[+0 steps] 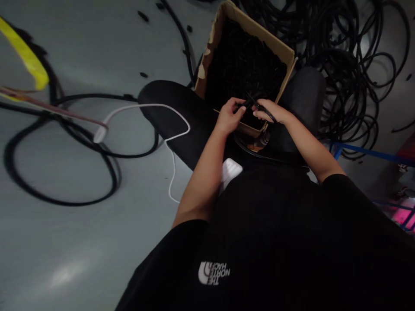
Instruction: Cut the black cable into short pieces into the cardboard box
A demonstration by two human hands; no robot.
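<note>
Black piece (240, 105), probably light, rubbery and best pinched near its end, is gripped by the left hand (228, 115) over the cardboard box (259, 33), while the right hand (271, 110) grips a dark-handled tool (267, 113).

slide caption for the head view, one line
Left hand and right hand hold slim black items over an open brown cardboard box of small black pieces.

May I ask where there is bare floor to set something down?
The widest patch is floor at lower left, between the black cable loop and shirt. A smaller one lies inside that loop. Crowded: tangled cables, upper right, and the cardboard box of black pieces at the left hand and right hand.
</note>
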